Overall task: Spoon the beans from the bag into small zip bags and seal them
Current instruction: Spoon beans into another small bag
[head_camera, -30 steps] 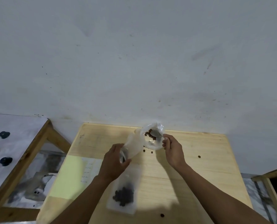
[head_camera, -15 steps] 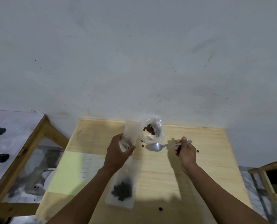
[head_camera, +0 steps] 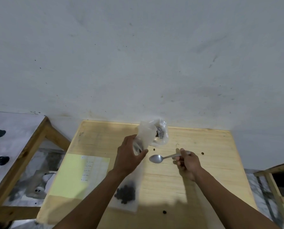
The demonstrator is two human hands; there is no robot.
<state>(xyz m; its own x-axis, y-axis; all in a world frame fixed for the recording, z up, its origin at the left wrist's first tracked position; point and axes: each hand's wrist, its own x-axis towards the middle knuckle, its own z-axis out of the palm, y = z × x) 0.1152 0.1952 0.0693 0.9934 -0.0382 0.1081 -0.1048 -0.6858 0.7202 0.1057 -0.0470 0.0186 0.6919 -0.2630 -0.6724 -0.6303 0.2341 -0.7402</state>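
Since half a second ago the spoon (head_camera: 156, 158) has drawn back from the bean bag (head_camera: 161, 134) toward the person, its bowl empty; the right hand (head_camera: 187, 164) pinches its handle, the handle's end hidden in the fingers; the left hand (head_camera: 129, 156) grips a small zip bag (head_camera: 143, 136) upright, hiding part of the bean bag; a filled zip bag (head_camera: 126, 194) lies partly under the left forearm; stray beans dot the table (head_camera: 204, 187)

Left hand (head_camera: 129, 156) raised with fingers curled in a grip, right hand (head_camera: 188, 164) lower, fingers pinched.
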